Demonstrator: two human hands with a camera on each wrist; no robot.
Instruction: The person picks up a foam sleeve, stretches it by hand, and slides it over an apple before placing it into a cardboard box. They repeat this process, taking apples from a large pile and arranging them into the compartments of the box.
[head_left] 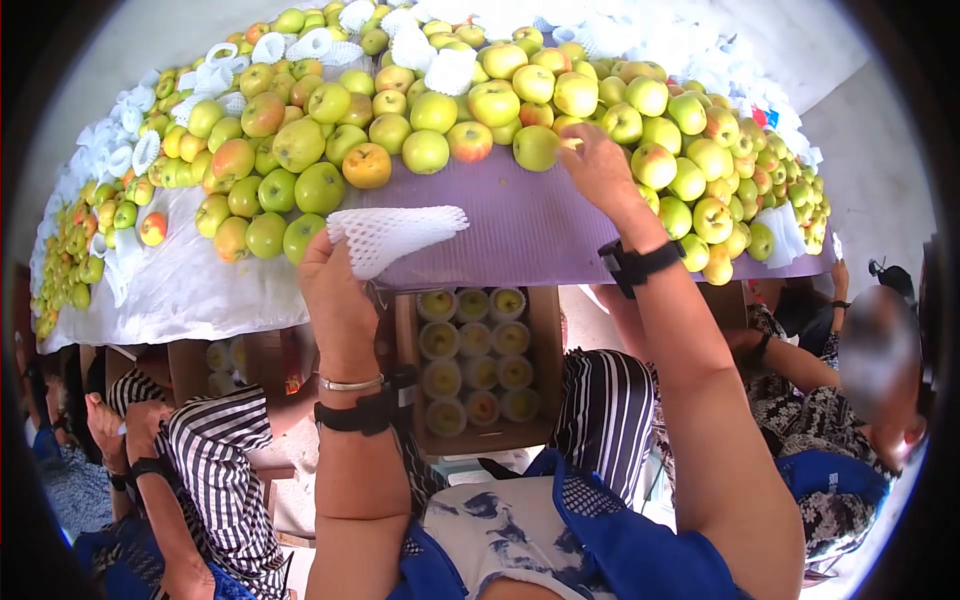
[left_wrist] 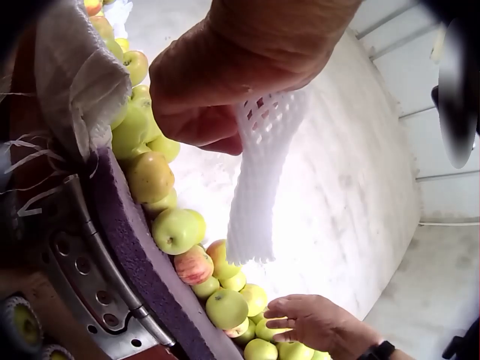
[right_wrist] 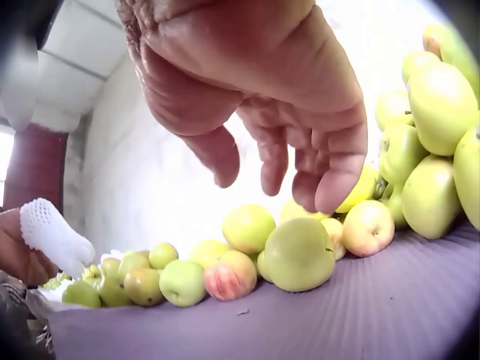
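My left hand (head_left: 340,300) pinches a white foam fruit net (head_left: 395,238) by one end, and the rest of it sticks out toward the right. In the left wrist view, the foam net (left_wrist: 256,187) hangs down from the curled fingers as a flattened tube. Over the front edge of the apple pile, my right hand (head_left: 605,175) reaches out beside a green apple (head_left: 535,148). The right wrist view has that hand (right_wrist: 262,97) with fingers spread and pointing down, holding nothing, just above the green apple (right_wrist: 300,255) on the purple mat (right_wrist: 352,300).
A heap of green and reddish apples (head_left: 300,145) spreads across the table, with loose foam nets (head_left: 450,72) on and behind it. Below the table edge sits a cardboard box (head_left: 540,350) of net-wrapped apples (head_left: 475,340). Other people sit at left and right.
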